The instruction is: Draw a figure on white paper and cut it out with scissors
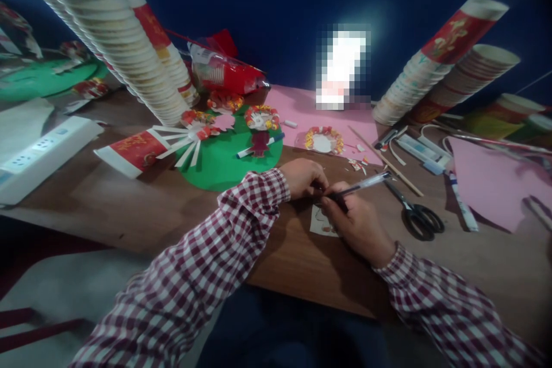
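Paper slip [318,224] lies on the surface [282,253], between your hands and the near edge. Your right hand [364,224] is the nearer one and partly covers the slip's right side; with that much hidden, its long axis cannot be told. The same hand grips a pen [371,180], which slants away from the near edge and toward the right. Your left hand [304,178], fingertips drawn narrow, sits just beside the right; whether it holds anything cannot be told.
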Demonstrator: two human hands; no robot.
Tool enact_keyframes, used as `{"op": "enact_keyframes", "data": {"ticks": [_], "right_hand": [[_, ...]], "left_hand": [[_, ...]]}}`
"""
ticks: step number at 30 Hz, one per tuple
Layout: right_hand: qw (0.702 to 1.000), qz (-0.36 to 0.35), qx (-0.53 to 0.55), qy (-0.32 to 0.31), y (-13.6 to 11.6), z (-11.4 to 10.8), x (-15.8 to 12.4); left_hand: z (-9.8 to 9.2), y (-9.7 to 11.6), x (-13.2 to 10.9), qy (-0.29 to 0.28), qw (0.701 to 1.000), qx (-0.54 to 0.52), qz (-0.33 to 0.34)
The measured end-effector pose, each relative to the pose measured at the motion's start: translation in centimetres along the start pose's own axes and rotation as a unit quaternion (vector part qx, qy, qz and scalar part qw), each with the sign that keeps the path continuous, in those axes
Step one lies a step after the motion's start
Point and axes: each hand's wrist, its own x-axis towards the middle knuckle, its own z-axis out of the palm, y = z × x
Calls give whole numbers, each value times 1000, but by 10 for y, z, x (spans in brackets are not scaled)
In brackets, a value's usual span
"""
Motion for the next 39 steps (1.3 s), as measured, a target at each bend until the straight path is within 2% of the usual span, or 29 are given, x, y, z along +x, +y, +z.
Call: {"op": "enact_keyframes", "data": {"ticks": [20,32,39], "right_hand": [[1000,9,13,-3,-1,0,0],[1000,6,-9,7,0,-1,1],[1000,7,3,-10,0,-1,0]], "left_hand": [[2,0,0,14,1000,-3,3],[0,1,1,1,1000,4,5],[0,1,-1,6,1000,-2,-4]]}}
